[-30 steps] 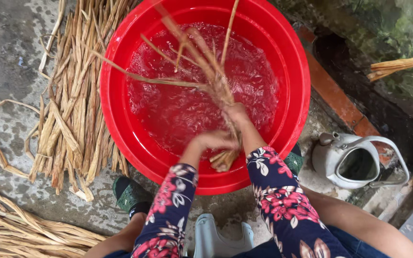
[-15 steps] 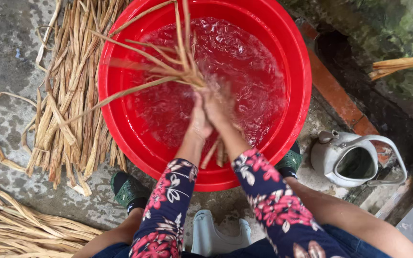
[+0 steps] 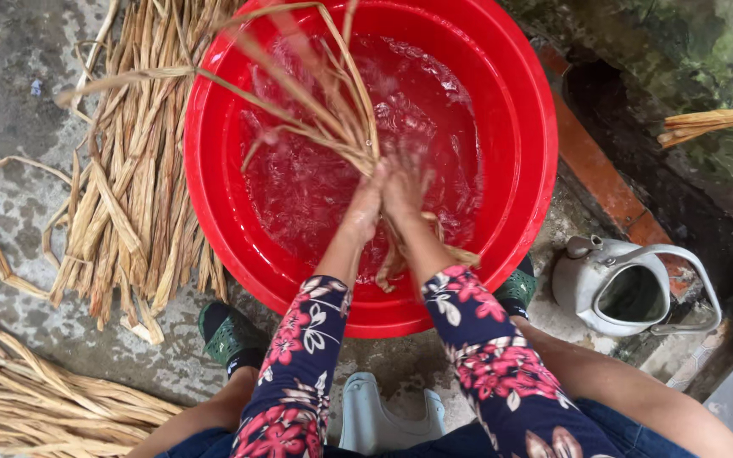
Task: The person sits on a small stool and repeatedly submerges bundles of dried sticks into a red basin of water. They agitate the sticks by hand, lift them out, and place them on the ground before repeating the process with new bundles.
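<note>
Two hands meet over a red basin of water. Left hand and right hand press together, each grip clenched on one bundle of straw strips that fans up and left out of the water, its short ends sticking out below the wrists. More dry strips lie on the concrete floor left of the basin. A pale kettle stands to its right.

Glossy plastic basin, fibrous straw
</note>
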